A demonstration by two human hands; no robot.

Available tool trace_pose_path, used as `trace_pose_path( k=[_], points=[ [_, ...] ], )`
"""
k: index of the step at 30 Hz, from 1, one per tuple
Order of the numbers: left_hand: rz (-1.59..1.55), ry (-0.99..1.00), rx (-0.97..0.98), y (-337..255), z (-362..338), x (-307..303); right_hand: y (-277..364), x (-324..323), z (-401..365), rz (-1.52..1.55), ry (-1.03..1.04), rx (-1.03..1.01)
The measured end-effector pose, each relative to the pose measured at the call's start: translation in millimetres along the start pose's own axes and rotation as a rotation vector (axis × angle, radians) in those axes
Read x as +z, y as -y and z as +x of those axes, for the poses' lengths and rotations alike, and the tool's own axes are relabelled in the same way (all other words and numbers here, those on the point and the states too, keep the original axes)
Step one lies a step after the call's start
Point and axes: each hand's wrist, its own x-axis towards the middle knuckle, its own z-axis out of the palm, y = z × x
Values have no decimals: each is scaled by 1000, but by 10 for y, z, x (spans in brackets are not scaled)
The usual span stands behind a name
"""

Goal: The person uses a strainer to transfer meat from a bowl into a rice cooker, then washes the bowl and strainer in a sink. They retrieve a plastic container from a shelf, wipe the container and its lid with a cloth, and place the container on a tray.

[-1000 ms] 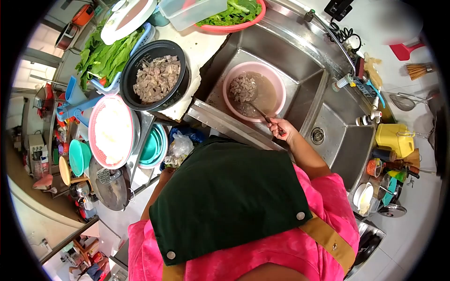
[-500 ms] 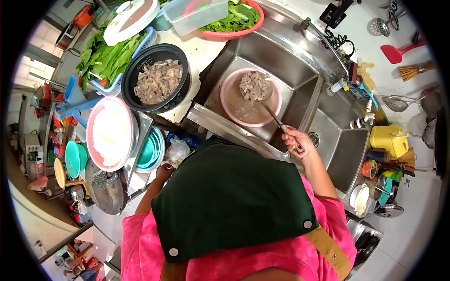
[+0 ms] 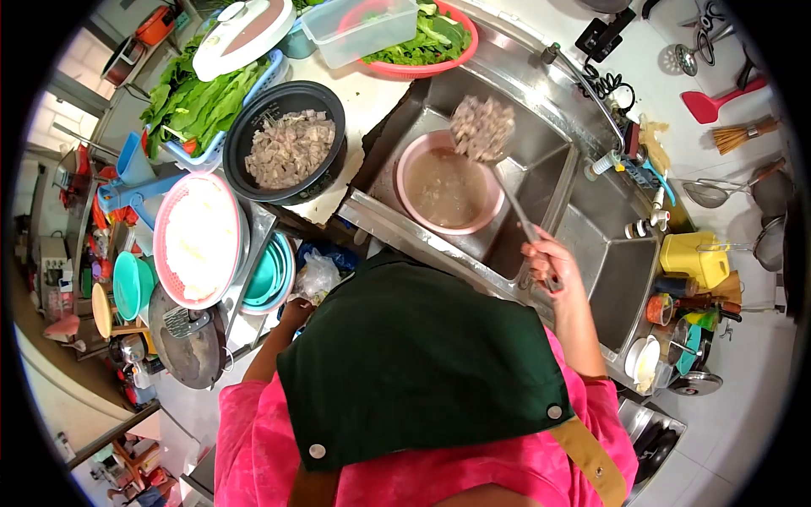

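Note:
My right hand is closed around the handle of a long metal skimmer. A heap of pale, cut meat pieces covers its head, so I cannot see whether it has holes. The load hangs above the upper right rim of a pink basin, which holds cloudy water and stands in the left sink bowl. Left of the sink, a black pot contains more meat pieces. My left hand is low beside the apron, near nested teal basins; its fingers do not show clearly.
A pink colander with white contents stands at left. Leafy greens fill a blue basket behind the pot. A clear plastic container overlaps a red basket of greens. The faucet reaches over the sink's back edge. Utensils hang at right.
My right hand has moved slightly right and down, toward me. The skimmer with its meat has risen from inside the basin to above its rim, up and to the right.

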Motion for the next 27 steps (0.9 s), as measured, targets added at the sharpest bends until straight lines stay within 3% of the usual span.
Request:
trace_pose_path(
  k=[6, 8, 15, 17, 19, 22, 25, 27],
  points=[
    [97, -11, 83, 12, -23, 6, -465, -635, 839, 169, -147, 223],
    [-5, 1, -100, -216, -120, -87, -484, -551, 840, 155, -205, 225],
    [69, -32, -87, -76, -129, -19, -12, 10, 109, -32, -17, -78],
    [50, 4, 113, 154, -57, 64, 115, 223, -69, -53, -6, -159],
    [44, -2, 90, 159, -54, 71, 159, 344, -167, -72, 8, -228],
    [41, -30, 33, -10, -103, 12, 91, 359, -124, -86, -24, -231],
    [42, -39, -13, -228, -141, -56, -119, 34, 164, 50, 7, -111],
    [40, -30, -24, -216, -121, -57, -320, -182, 414, 74, -89, -59]
  ],
)
